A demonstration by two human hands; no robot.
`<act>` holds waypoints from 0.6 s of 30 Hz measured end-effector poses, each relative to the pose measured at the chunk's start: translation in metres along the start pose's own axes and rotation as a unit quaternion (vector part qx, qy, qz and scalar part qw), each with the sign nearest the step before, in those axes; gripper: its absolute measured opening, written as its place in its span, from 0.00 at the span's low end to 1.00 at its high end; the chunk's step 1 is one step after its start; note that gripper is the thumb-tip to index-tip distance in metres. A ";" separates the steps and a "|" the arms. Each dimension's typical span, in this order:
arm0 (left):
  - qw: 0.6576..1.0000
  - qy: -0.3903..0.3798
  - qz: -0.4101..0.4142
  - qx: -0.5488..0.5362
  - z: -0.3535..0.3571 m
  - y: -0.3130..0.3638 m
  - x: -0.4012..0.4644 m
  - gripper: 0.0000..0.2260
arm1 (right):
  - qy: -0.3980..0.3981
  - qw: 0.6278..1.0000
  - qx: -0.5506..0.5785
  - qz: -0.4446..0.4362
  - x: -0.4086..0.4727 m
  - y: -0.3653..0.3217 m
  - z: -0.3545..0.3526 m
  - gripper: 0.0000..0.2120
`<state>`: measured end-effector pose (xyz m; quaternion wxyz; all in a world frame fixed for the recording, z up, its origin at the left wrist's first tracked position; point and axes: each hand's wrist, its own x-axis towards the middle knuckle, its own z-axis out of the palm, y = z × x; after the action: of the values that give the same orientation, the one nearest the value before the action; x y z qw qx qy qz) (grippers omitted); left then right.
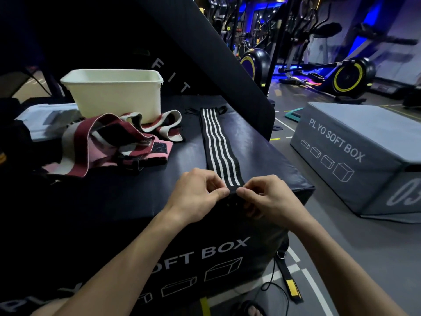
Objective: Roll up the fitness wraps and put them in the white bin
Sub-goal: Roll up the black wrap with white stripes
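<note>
- Head view: striped wrap (218, 142) lies flat on the plyo box (136, 201), long axis running straight away from you toward the white bin (114, 92).
- Your left hand (196, 197) and right hand (266, 199) each pinch the near end, side by side, equally close.
- Roll goes forward, away from you.
- Loose wraps (109, 142) piled left, just in front of the bin.
</note>
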<state>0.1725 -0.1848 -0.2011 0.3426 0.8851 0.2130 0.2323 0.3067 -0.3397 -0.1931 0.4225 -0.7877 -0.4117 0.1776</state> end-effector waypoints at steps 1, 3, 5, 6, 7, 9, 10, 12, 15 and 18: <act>1.000 -0.009 -0.010 0.005 -0.001 0.002 0.002 0.05 | -0.008 1.000 0.018 0.018 0.001 0.000 0.000 0.10; 0.999 -0.029 -0.030 0.015 -0.002 0.004 0.007 0.05 | -0.020 0.996 0.062 0.055 0.003 -0.001 -0.001 0.11; 0.998 -0.047 -0.041 0.020 -0.005 0.005 0.012 0.05 | -0.029 0.991 0.096 0.086 0.006 -0.003 0.000 0.13; 0.998 -0.054 -0.041 0.019 -0.006 0.006 0.013 0.05 | -0.033 0.989 0.102 0.097 0.008 -0.004 0.000 0.13; 0.997 -0.058 -0.037 0.020 -0.007 0.007 0.013 0.05 | -0.037 0.988 0.102 0.106 0.009 -0.005 0.000 0.14; 0.998 -0.042 -0.005 0.055 -0.005 0.005 0.009 0.05 | -0.048 0.988 0.087 0.116 0.012 -0.008 -0.001 0.14; 0.996 -0.018 0.028 0.082 -0.003 0.005 0.005 0.05 | -0.057 0.988 0.080 0.119 0.013 -0.008 -0.003 0.14; 0.984 0.046 0.125 0.116 0.002 0.000 -0.003 0.06 | -0.075 0.987 0.071 0.125 0.016 -0.009 -0.006 0.13; 0.955 0.066 0.237 0.167 0.003 -0.012 -0.007 0.10 | -0.095 0.984 0.064 0.138 0.019 -0.011 -0.008 0.13; 0.938 0.076 0.281 0.189 0.005 -0.023 -0.006 0.12 | -0.105 0.983 0.056 0.141 0.021 -0.013 -0.011 0.14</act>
<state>0.1657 -0.1751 -0.2220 0.0726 0.9371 0.0212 0.3407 0.3193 -0.3246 -0.1750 0.3914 -0.7898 -0.3282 0.3395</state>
